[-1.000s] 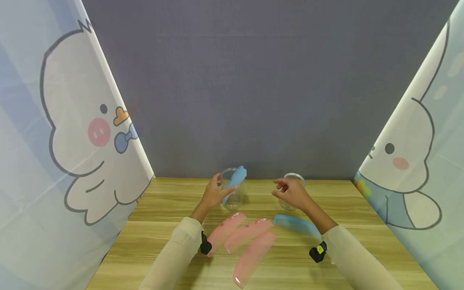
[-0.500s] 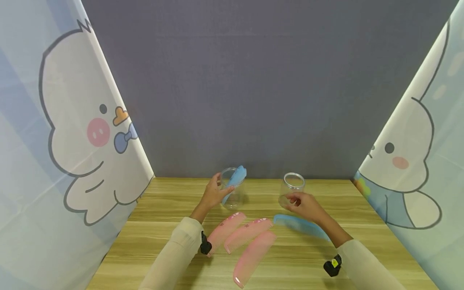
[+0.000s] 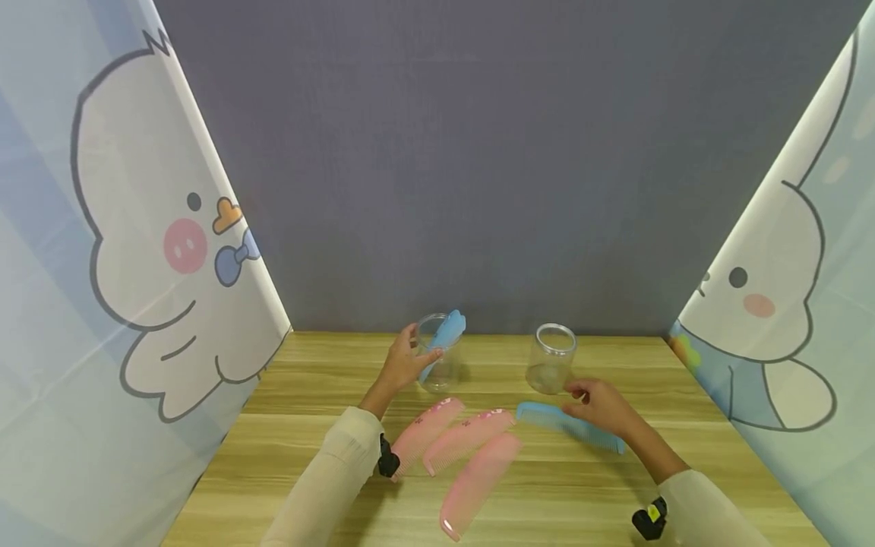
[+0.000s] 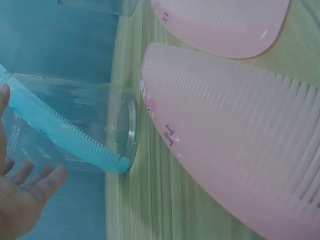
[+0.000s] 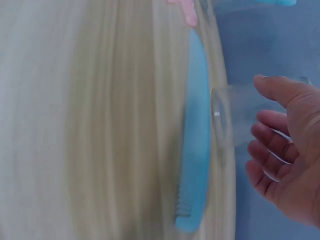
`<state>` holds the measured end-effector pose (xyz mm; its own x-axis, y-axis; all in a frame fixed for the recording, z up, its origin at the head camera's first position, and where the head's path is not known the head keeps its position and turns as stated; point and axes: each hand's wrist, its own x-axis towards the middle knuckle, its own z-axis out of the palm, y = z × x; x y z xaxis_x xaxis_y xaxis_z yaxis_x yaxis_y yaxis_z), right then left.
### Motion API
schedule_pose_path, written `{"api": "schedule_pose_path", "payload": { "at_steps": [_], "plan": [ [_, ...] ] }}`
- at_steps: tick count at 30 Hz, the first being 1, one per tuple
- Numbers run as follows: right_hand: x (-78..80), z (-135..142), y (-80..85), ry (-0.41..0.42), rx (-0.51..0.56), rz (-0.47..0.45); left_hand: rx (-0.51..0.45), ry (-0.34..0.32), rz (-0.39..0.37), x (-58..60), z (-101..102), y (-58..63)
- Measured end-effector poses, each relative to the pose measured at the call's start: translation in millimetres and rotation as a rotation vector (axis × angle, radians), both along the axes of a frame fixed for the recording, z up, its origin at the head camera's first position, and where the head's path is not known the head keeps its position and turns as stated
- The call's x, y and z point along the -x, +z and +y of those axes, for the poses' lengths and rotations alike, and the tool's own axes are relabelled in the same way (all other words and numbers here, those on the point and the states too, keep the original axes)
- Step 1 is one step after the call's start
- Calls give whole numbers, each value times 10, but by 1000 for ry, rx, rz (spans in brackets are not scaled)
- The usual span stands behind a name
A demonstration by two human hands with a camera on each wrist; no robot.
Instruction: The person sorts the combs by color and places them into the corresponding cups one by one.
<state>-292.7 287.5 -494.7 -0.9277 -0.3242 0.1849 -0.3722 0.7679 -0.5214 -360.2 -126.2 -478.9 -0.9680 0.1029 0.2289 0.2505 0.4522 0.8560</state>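
My left hand [image 3: 402,366] holds a clear plastic jar [image 3: 447,374] at the back of the table, thumb on its near side and fingers on its left. A light blue comb [image 3: 447,333] leans inside, its top end above the rim; in the left wrist view, the teeth of this comb [image 4: 55,127] show through the wall. My right hand [image 3: 603,406] is empty, loosely curled and partly in front of a second blue comb [image 3: 536,414], seen on the table in the right wrist view. Behind that hand stands another clear jar [image 3: 551,361], with nothing visible inside.
Three pink combs [image 3: 427,431] lie fanned out on the wooden table [image 3: 560,494], between my forearms and nearer than the left jar. A dark grey wall [image 3: 478,190] rises behind the table. Cartoon-printed side panels [image 3: 150,304] stand left and right.
My right hand has drawn back from the right jar, toward me and rightward, down to the blue comb on the table. My left hand and its jar have stayed in place.
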Motion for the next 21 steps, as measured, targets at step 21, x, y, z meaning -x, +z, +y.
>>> {"api": "schedule_pose_path", "payload": {
  "at_steps": [21],
  "plan": [
    [-255, 435, -179, 37, -138, -71, 0, 10, 5, -4, 10, -6]
  ]
}}
